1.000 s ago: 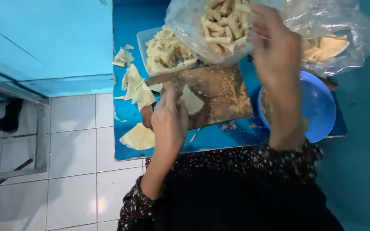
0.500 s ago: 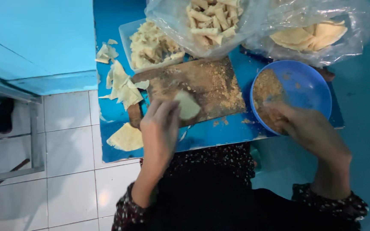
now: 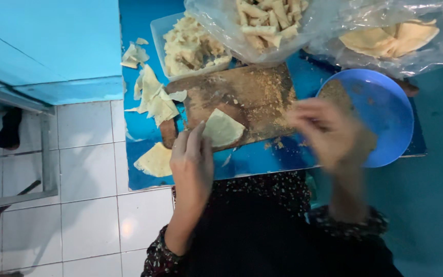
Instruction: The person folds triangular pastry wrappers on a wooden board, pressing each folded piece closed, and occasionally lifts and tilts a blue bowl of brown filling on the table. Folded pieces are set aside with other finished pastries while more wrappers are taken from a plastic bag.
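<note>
Pastry sheet (image 3: 222, 128), pale and roughly triangular, lies on the wooden cutting board (image 3: 242, 100) at its 7 o'clock corner, with the left hand (image 3: 192, 160) resting on it, fingers (image 3: 196, 138) laid flat together on the sheet's near edge. The right hand (image 3: 329, 134) is blurred with motion, so whether it holds anything cannot be told; its fingers look loosely curled, and it hovers between the board and the blue bowl (image 3: 385, 118). Half a second ago that hand was farther toward 4 o'clock, at the bowl's near rim; it now sits closer to the board's 3 o'clock edge. A second ago it was up at 12 o'clock on the plastic bag. The left hand and the sheet have hardly shifted across the frames.

Brown crumbs dust the board and lie in the bowl. At 12 o'clock a clear plastic bag (image 3: 262, 23) holds finished rolled sticks, and at 1 o'clock another bag (image 3: 390, 38) holds folded sheets. A plastic tray (image 3: 157, 31) of pale filling stands at 11 o'clock. Torn scraps (image 3: 152, 97) lie at 9 o'clock on the blue tabletop (image 3: 262, 161), and one more sheet (image 3: 155, 160) lies at 8 o'clock.
</note>
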